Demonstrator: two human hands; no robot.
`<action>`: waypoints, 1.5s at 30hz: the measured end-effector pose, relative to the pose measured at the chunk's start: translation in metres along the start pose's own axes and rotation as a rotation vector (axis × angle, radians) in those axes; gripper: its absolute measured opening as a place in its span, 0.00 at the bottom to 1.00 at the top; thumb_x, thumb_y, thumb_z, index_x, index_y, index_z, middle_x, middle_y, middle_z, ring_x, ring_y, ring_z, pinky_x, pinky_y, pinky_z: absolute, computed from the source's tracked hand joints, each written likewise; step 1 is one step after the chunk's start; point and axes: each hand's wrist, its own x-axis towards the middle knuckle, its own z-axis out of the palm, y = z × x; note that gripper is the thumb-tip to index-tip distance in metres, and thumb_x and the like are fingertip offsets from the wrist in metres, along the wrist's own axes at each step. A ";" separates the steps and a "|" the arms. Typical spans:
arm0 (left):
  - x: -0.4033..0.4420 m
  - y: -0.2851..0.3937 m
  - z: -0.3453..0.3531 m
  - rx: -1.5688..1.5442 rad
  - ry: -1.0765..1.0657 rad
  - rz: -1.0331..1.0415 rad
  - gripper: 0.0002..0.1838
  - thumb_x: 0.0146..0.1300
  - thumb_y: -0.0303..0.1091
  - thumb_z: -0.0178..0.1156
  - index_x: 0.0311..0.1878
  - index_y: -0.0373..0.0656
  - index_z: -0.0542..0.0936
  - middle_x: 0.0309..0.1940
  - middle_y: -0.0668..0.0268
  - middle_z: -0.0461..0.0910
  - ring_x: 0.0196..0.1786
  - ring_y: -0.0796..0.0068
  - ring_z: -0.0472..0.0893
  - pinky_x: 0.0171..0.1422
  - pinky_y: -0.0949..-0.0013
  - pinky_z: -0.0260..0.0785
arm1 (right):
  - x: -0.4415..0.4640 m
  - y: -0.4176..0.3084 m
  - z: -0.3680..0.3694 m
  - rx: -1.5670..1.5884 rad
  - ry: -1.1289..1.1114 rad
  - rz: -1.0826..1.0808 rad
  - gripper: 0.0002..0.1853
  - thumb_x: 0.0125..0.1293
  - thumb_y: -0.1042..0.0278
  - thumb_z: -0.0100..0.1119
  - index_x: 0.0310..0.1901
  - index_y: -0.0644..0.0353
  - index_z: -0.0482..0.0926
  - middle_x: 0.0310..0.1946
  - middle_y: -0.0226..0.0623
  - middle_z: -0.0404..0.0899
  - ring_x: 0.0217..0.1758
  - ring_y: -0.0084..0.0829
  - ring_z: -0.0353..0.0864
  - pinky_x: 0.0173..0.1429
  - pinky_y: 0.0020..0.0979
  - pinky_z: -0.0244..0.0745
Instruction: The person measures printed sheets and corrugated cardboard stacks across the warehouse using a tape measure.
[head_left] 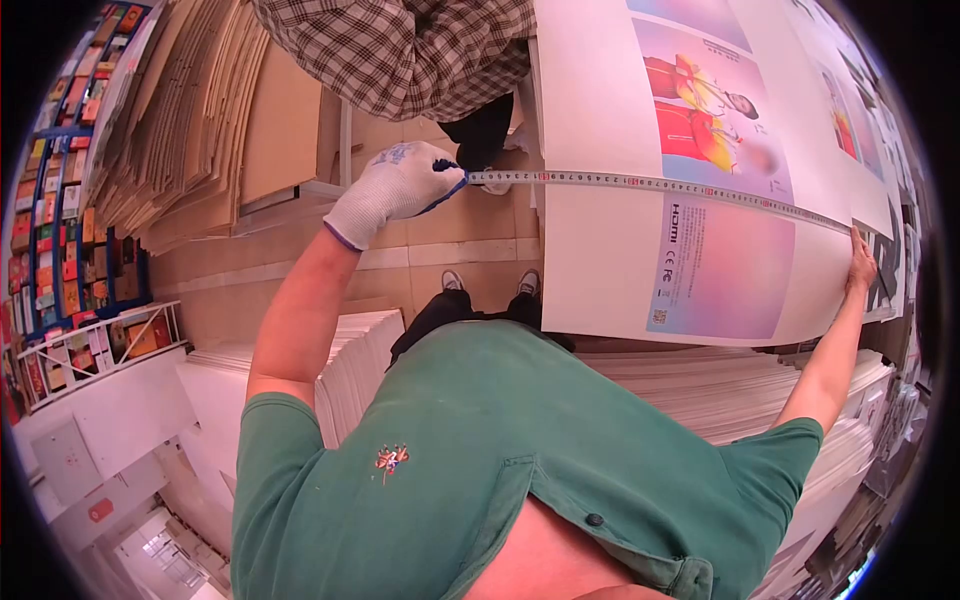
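Note:
My left hand (395,190), in a white knitted glove with blue on the palm side, is closed around the case end of a tape measure (640,182). The steel blade is pulled out straight across a large white printed sheet (600,270). At the sheet's far right edge, my bare right hand (861,262) has its fingers at the other end of the blade, pinching it there. Pastel printed panels (725,265) with HDMI lettering lie on my side of the blade. The case is mostly hidden by the glove.
Another person in a checked shirt (400,50) stands close ahead. Brown cardboard sheets (200,110) are stacked at left. White board stacks (690,385) stand below the printed sheet and beside my legs. Blue shelving (70,220) with colourful boxes is far left.

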 end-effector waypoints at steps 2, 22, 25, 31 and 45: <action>0.001 -0.001 0.002 0.019 0.063 0.032 0.18 0.60 0.49 0.49 0.36 0.46 0.81 0.27 0.62 0.80 0.35 0.66 0.80 0.46 0.65 0.69 | -0.002 0.003 0.000 0.080 -0.012 -0.002 0.25 0.51 0.43 0.69 0.41 0.56 0.85 0.34 0.29 0.83 0.38 0.19 0.77 0.46 0.21 0.70; 0.003 0.007 -0.017 0.026 0.043 0.008 0.19 0.60 0.48 0.51 0.41 0.45 0.82 0.22 0.65 0.79 0.27 0.74 0.80 0.40 0.68 0.71 | -0.001 -0.011 0.000 0.009 0.050 0.057 0.27 0.51 0.44 0.69 0.44 0.59 0.84 0.36 0.31 0.83 0.38 0.22 0.78 0.47 0.24 0.71; 0.003 0.007 -0.017 0.023 0.031 0.010 0.19 0.60 0.48 0.51 0.43 0.45 0.82 0.22 0.65 0.79 0.26 0.75 0.80 0.40 0.68 0.71 | 0.001 -0.009 0.000 -0.010 0.032 0.065 0.28 0.51 0.43 0.68 0.45 0.59 0.83 0.38 0.32 0.83 0.40 0.22 0.78 0.48 0.24 0.71; 0.001 0.011 -0.016 0.030 0.022 -0.033 0.17 0.60 0.48 0.49 0.35 0.46 0.81 0.28 0.61 0.81 0.36 0.64 0.80 0.47 0.63 0.69 | 0.004 -0.010 -0.002 -0.234 0.037 0.008 0.30 0.54 0.38 0.62 0.49 0.56 0.81 0.46 0.35 0.82 0.50 0.28 0.78 0.56 0.26 0.68; 0.002 0.011 -0.013 0.085 0.021 -0.004 0.18 0.61 0.49 0.48 0.38 0.46 0.81 0.34 0.57 0.80 0.41 0.59 0.79 0.51 0.61 0.68 | -0.002 -0.018 -0.006 -0.273 0.017 0.033 0.32 0.53 0.35 0.61 0.49 0.54 0.81 0.48 0.38 0.81 0.54 0.32 0.77 0.59 0.28 0.67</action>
